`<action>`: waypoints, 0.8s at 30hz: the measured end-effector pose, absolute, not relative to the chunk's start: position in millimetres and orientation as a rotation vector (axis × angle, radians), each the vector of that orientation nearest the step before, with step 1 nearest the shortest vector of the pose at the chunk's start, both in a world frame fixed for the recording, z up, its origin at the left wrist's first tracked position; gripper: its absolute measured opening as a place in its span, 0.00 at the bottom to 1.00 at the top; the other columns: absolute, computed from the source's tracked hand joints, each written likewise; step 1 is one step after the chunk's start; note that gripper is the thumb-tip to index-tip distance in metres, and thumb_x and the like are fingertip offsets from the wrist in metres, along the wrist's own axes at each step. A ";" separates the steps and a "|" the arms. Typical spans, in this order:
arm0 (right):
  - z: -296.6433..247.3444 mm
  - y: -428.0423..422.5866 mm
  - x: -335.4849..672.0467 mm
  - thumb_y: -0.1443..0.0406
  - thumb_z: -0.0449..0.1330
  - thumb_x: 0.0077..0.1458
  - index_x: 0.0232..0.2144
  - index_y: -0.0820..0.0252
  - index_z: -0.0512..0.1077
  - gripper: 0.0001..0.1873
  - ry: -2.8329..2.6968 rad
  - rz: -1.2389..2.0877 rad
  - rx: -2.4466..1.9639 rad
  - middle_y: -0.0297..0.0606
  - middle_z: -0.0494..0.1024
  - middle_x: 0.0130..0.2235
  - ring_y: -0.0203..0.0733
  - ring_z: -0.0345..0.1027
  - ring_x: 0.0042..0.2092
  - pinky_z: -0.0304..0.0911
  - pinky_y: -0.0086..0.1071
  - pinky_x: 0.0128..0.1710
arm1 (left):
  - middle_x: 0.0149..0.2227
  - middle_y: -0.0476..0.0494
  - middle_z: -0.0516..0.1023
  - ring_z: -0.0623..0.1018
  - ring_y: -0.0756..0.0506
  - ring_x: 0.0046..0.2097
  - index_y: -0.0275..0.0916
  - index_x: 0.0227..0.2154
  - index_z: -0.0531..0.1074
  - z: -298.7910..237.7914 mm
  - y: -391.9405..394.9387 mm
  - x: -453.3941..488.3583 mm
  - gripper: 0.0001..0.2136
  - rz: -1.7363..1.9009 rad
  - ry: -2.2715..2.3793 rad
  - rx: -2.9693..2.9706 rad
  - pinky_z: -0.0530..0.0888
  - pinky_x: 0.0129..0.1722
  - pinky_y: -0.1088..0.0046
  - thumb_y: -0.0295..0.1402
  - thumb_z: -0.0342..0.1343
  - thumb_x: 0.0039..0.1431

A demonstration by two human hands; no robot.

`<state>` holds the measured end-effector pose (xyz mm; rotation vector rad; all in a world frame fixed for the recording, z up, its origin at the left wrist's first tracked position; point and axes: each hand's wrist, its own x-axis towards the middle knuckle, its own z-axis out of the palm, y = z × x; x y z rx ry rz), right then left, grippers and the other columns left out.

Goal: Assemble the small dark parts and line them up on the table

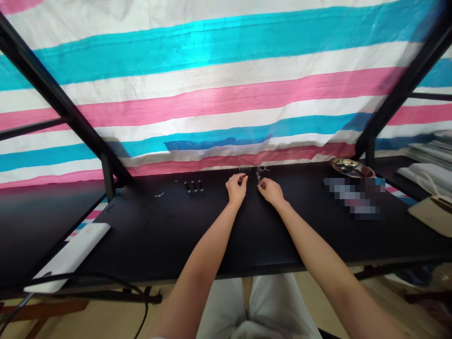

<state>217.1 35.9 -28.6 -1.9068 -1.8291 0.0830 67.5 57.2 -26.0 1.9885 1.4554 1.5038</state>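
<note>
Reaching across the table [148,245], left hand [236,189] and right hand [271,191] meet a small strip [259,173] near the far edge. Its long axis runs away from the person, near end at the right fingertips. Thumb and finger sit close on each hand; I cannot tell what either clamps. Three dark pegs [193,186] lie leftward, side by side, pale ends facing the person.

Near the far edge of the black tabletop [148,235], the left hand [236,189] and right hand [271,192] work just apart, fingertips beside tiny pieces. Three short dark cylinders [193,186] lie leftward; a shiny metal dish [353,168] sits rightward.
</note>
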 end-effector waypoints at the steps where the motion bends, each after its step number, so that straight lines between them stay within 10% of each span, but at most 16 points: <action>1: -27.5 34.1 216.2 0.63 0.54 0.51 0.29 0.58 0.69 0.06 -1.840 0.077 -1.908 0.35 0.74 0.31 0.37 0.66 0.31 0.52 0.28 0.28 | 0.33 0.47 0.75 0.72 0.50 0.35 0.38 0.35 0.72 -26.0 56.6 67.9 0.08 1.526 1.456 1.969 0.66 0.43 0.70 0.34 0.52 0.56; 24: -12.3 18.9 209.2 0.64 0.54 0.50 0.32 0.59 0.69 0.07 -1.931 0.061 -2.006 0.41 0.75 0.34 0.42 0.69 0.34 0.56 0.30 0.29 | 0.32 0.45 0.76 0.74 0.48 0.37 0.36 0.31 0.72 -31.6 47.8 79.5 0.05 1.564 1.184 1.745 0.69 0.43 0.70 0.29 0.52 0.54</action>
